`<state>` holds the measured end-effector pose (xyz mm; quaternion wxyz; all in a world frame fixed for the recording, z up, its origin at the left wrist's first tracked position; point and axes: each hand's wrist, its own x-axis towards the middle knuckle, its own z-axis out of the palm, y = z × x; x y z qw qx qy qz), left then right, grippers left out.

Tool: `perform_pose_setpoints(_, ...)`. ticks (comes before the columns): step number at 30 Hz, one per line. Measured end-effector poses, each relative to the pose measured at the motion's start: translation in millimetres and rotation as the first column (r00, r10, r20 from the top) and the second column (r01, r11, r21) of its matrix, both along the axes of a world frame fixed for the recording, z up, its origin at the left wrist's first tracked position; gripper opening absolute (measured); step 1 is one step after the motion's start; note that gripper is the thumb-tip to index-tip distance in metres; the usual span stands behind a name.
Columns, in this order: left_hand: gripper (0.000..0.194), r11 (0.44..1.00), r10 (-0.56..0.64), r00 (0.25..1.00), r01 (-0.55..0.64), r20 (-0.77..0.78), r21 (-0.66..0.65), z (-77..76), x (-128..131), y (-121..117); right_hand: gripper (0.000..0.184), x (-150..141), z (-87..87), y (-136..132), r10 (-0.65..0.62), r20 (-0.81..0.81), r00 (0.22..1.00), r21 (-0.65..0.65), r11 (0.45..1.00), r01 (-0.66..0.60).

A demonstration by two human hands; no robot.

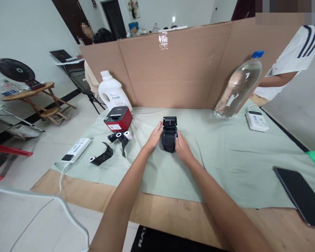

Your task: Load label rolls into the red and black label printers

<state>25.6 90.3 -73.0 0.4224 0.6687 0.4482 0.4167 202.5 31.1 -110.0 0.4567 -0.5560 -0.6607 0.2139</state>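
Observation:
A small black portable printer (170,140) stands on the green cloth with its lid (170,121) tipped up at the far end. My left hand (155,135) lies along its left side, fingers fairly straight and pressed to the casing. On the other side my right hand (183,145) grips the casing with its thumb near the top edge. What fills the printer's inside is too dark to make out. Left of my hands lie several small paper rolls, among them a black roll partly unwound (103,156) and a white one (127,135).
A red and black box-shaped printer (118,119) stands before a white jug (114,91). A clear bottle (238,87) leans on the cardboard screen (173,73). White power banks (76,150) lie at both sides, a phone (301,196) at right. People are behind the screen.

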Motion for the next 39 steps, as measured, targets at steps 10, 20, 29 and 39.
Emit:
perform_pose_setpoints(10, 0.055, 0.988, 0.124, 0.988, -0.115, -0.088, 0.099, 3.2, 6, 4, 0.08, 0, -5.9, 1, -0.012, 0.021, 1.0, 0.025, 1.0, 0.011)
perform_pose_setpoints(20, 0.037, 0.946, 0.199, 0.974, -0.161, -0.111, 0.282, 19.3, -23, 8, 0.078, 0, -2.4, -1, -0.021, -0.005, 1.0, 0.011, 1.0, 0.021)
perform_pose_setpoints(29, 0.023, 0.946, 0.074, 0.661, 0.189, -0.747, 0.262, 64.6, 8, 14, 0.069, 0, 0.6, -1, -0.034, 0.013, 0.999, -0.006, 0.999, 0.034)
perform_pose_setpoints(39, 0.027, 0.924, -0.037, 0.267, 0.377, -0.963, 0.069, 93.1, 46, 37, 0.064, 2, -0.8, 0, -0.009, 0.025, 1.0, 0.016, 1.0, 0.008)
